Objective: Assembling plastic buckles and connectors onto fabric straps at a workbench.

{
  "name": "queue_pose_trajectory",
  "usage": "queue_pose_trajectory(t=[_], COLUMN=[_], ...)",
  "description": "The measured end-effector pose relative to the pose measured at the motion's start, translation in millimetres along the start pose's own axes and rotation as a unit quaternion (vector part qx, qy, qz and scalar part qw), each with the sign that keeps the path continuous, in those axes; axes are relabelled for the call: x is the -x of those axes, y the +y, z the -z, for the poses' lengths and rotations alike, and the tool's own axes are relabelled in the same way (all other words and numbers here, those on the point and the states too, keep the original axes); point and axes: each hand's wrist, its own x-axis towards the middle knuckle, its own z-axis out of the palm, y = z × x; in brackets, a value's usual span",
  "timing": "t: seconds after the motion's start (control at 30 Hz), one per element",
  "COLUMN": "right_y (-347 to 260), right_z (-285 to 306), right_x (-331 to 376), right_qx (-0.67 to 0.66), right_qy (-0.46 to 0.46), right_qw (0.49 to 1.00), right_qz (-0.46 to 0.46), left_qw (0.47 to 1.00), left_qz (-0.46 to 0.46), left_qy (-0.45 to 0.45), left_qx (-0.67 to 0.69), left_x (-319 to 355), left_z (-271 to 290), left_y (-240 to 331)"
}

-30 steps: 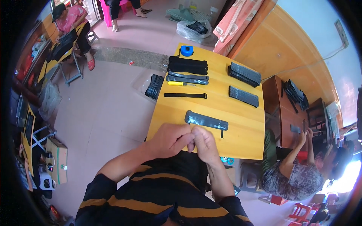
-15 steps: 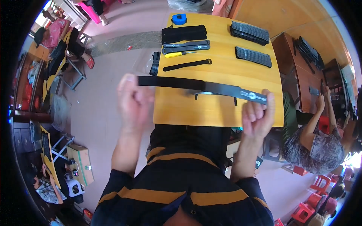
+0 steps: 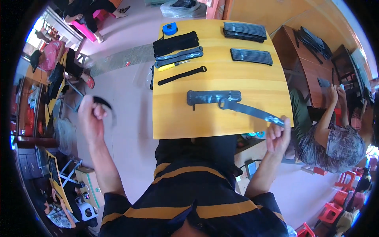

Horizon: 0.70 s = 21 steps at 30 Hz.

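My right hand [image 3: 278,137], at the table's near right corner, pinches the end of a dark grey strap [image 3: 250,110] with a pale printed mark. The strap's slotted end reaches left over a stack of dark straps [image 3: 201,96] on the table. Out past the table's left edge, my left hand [image 3: 90,120] is closed on a black strap [image 3: 103,102], which curls from the fingers and blurs with motion. Farther back on the wooden table [image 3: 177,122] lie a single black strap [image 3: 181,76], a yellow-handled screwdriver [image 3: 167,67] and two printed grey straps [image 3: 179,57].
At the far left are a black strap pile [image 3: 175,43] and a blue tape measure [image 3: 170,29]. Two strap bundles, one [image 3: 244,31] behind the other [image 3: 251,56], lie far right. A co-worker [image 3: 335,146] sits at a brown table [image 3: 304,75] on the right.
A strap length stretched between both hands has come apart into two pieces, one in each hand. My left hand has swung left off the table; the strap stack underneath is now uncovered.
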Motion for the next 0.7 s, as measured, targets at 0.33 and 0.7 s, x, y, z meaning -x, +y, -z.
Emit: queue_pose_trajectory(t=[0.33,0.7], right_y=[46,42], right_z=[3,20], right_x=[35,46], right_qx=[0.176,0.159], right_qy=[-0.039,-0.011], right_qw=[0.981,0.982], right_qz=[-0.077,-0.1], left_qw=[0.89,0.898], left_qz=[-0.062,0.16], left_qy=[-0.451,-0.38], left_qx=[0.008,-0.157], left_x=[-10,-27], left_z=[-304,-341], left_y=[-14,-181])
